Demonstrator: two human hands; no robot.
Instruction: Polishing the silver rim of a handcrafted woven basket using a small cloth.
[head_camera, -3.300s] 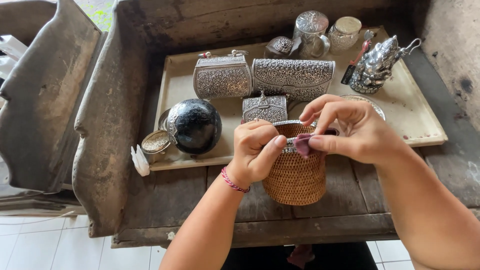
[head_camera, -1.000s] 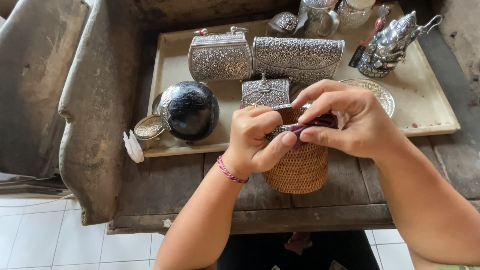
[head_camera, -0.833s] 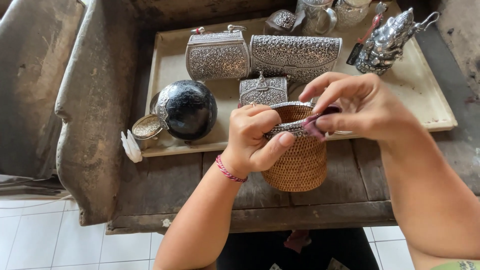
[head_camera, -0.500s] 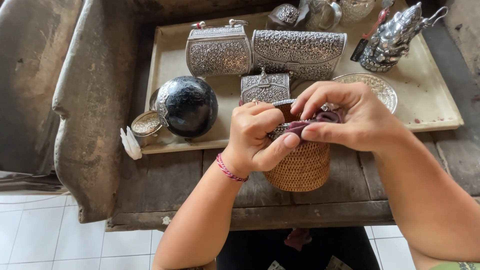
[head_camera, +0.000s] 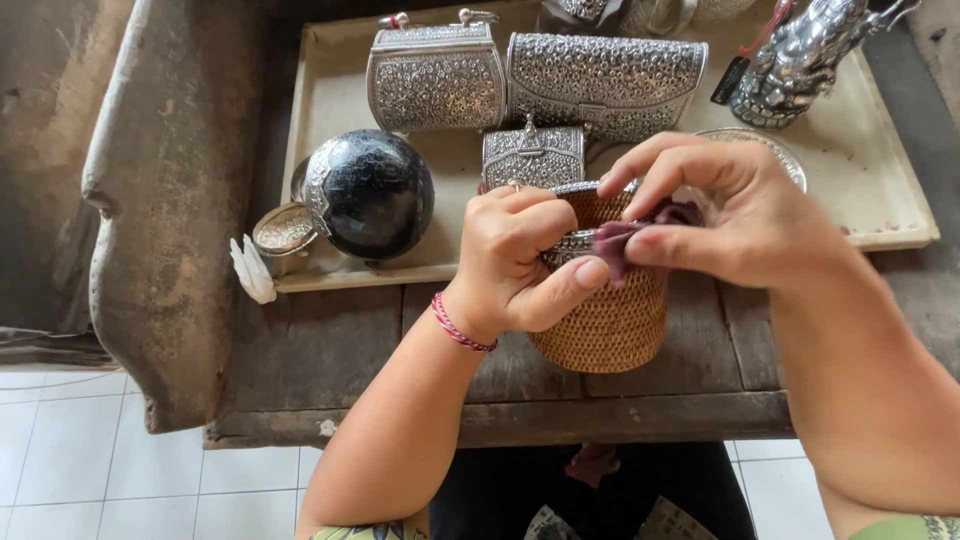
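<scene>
- The left hand (head_camera: 520, 255) wraps around the top of a small woven basket (head_camera: 605, 320), with its thumb pressed on the basket's shiny silver rim (head_camera: 567, 243).
- The right hand (head_camera: 735, 215) pinches a small dark purple cloth (head_camera: 640, 230) between thumb and fingers, right on the rim.
- The basket stands upright on the old wooden table (head_camera: 350, 350), near the front edge, touching the tray's edge.
- Behind it lies a cream tray (head_camera: 880, 190) with silver purses (head_camera: 435, 75), a little silver box (head_camera: 533, 155) and a black round ball-shaped box (head_camera: 375, 195).
- A red string bracelet (head_camera: 458, 325) sits on the left wrist.
</scene>
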